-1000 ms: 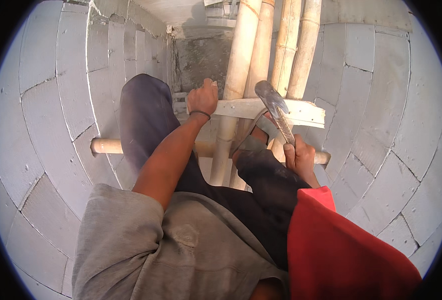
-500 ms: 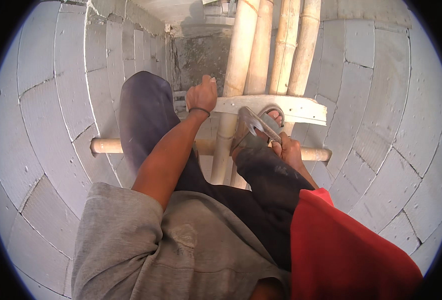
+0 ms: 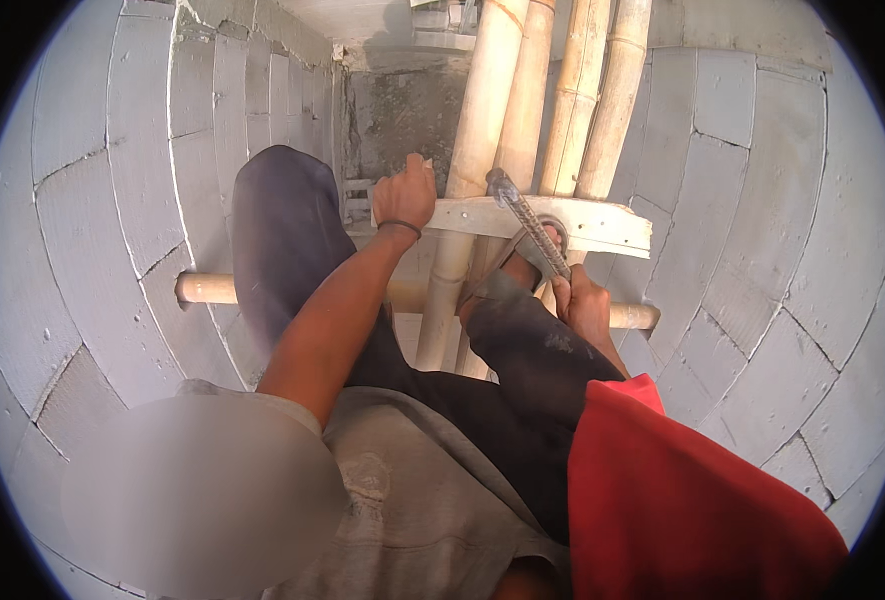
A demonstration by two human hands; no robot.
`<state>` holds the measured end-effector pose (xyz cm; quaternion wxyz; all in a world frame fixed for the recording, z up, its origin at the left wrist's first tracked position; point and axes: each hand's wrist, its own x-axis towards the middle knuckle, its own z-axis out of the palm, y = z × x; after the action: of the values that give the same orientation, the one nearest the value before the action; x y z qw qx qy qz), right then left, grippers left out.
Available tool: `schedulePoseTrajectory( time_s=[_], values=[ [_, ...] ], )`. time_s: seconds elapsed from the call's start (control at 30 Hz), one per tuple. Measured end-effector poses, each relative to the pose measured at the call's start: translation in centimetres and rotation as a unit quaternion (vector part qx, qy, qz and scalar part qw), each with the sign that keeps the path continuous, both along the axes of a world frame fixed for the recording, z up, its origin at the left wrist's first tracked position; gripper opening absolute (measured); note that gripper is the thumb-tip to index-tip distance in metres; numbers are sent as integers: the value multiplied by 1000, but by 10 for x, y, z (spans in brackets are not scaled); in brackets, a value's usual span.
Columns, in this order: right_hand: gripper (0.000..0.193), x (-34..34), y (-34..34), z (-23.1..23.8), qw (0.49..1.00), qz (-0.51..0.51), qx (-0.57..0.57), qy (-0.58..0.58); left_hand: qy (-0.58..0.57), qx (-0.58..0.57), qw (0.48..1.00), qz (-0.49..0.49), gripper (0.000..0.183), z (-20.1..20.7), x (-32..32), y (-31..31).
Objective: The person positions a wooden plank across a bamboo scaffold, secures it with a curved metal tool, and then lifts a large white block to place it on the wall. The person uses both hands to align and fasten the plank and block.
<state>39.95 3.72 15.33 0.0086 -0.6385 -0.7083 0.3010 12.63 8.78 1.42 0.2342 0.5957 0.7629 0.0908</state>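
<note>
A pale wooden board (image 3: 613,229) lies crosswise over several bamboo poles (image 3: 482,120). My left hand (image 3: 406,195) is closed around the board's left end, a dark band on its wrist. In my right hand (image 3: 588,300) is a hammer (image 3: 539,232) with a ridged metal handle. Its head is raised at the far end, in front of the board and the poles. My right foot (image 3: 553,238), in a sandal, is close to the board, partly hidden behind the hammer handle.
A horizontal bamboo pole (image 3: 208,289) crosses beneath the others, its ends at the block walls. Grey block walls (image 3: 748,200) rise on both sides. My bent left knee (image 3: 288,190) stands beside my left arm. A rough concrete patch (image 3: 403,110) is beyond.
The hammer has swung from lying tilted leftward to a steeper angle, its head moving farther away. My left hand stays at the board's end.
</note>
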Motion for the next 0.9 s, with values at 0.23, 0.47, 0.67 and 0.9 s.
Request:
schedulePoseTrajectory(
  time_s=[0.23,0.47,0.67,0.9],
  values=[
    [32,2,-12,-9,979,78,-103,-155,5,-17,1000,-1,22,5,5,-1],
    [19,40,59,68,945,40,115,-303,42,7,999,-7,22,3,-1,-4],
    [10,85,73,57,872,138,175,-436,29,15,999,-7,25,-1,4,-2],
    [18,77,41,28,880,85,151,-442,27,23,999,-14,26,0,2,-4]
  ],
)
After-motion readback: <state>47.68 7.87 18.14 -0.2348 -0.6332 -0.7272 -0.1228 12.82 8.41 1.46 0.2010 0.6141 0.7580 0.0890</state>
